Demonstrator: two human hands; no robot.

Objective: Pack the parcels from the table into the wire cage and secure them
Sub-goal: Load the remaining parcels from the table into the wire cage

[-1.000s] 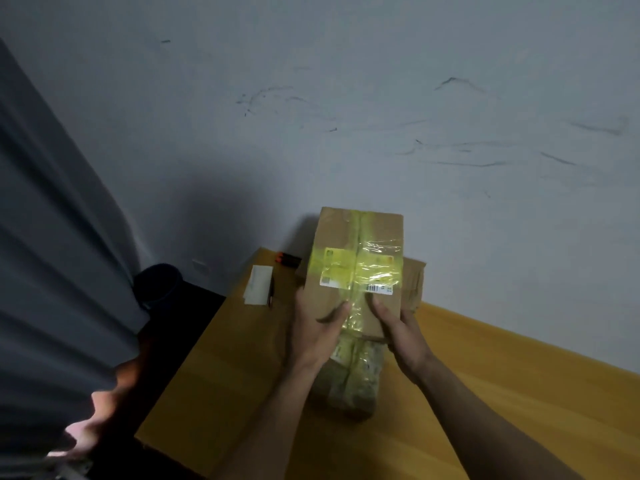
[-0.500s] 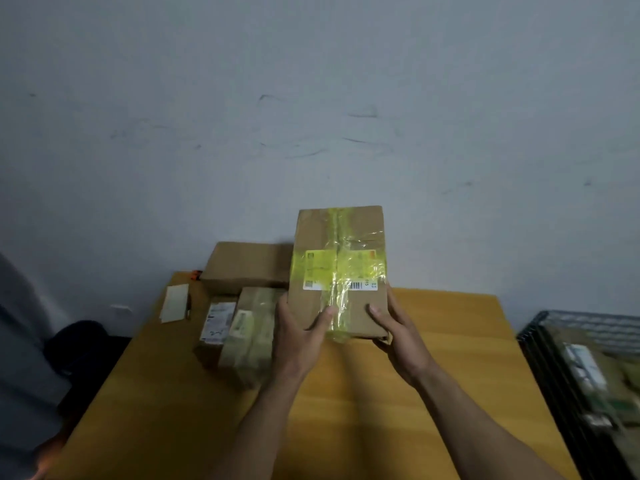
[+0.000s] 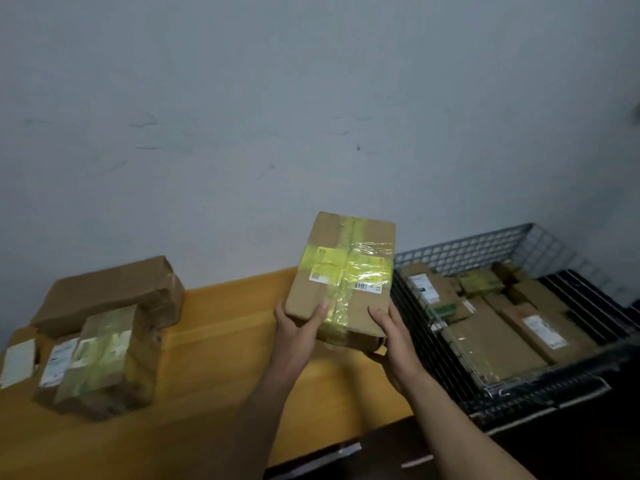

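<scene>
A single wide-angle view from the person's head looks forward and down, from close. Both forearms enter from the bottom edge, and the left hand and right hand, holding a parcel, sit near the frame's middle. The tabletop runs left of the hands and the wire cage is just to their right. Beyond them a wall fills the upper half.

We see a yellow wooden table bearing a long brown cardboard box; against that box's near side lies a tape-wrapped cardboard parcel.
</scene>
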